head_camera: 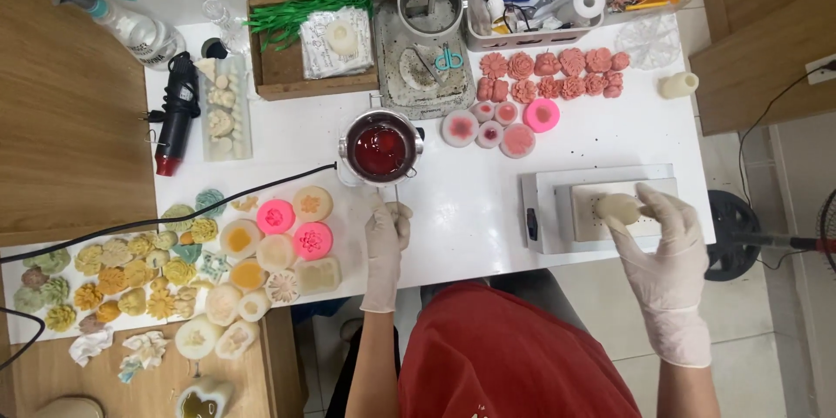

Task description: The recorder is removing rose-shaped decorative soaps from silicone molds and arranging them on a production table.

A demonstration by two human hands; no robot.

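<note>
Both my hands wear pale gloves. My right hand (666, 248) holds a small cream-coloured candle piece (620, 206) above a white box-shaped appliance (549, 209) at the table's right front. My left hand (386, 235) grips a thin handle or tool just below a small metal pot (380, 150) filled with dark red liquid. The pot stands in the middle of the white table (470, 218), with a black cable running from it to the left.
Pink flower-shaped pieces (549, 74) and round candles (501, 126) lie at the back right. Yellow, green and pink flower candles (174, 261) crowd the left. A black heat gun (177, 113), spray bottle (122, 17), wooden tray (305, 43), scale-like stand (427, 43) and grey basket (531, 4) line the back.
</note>
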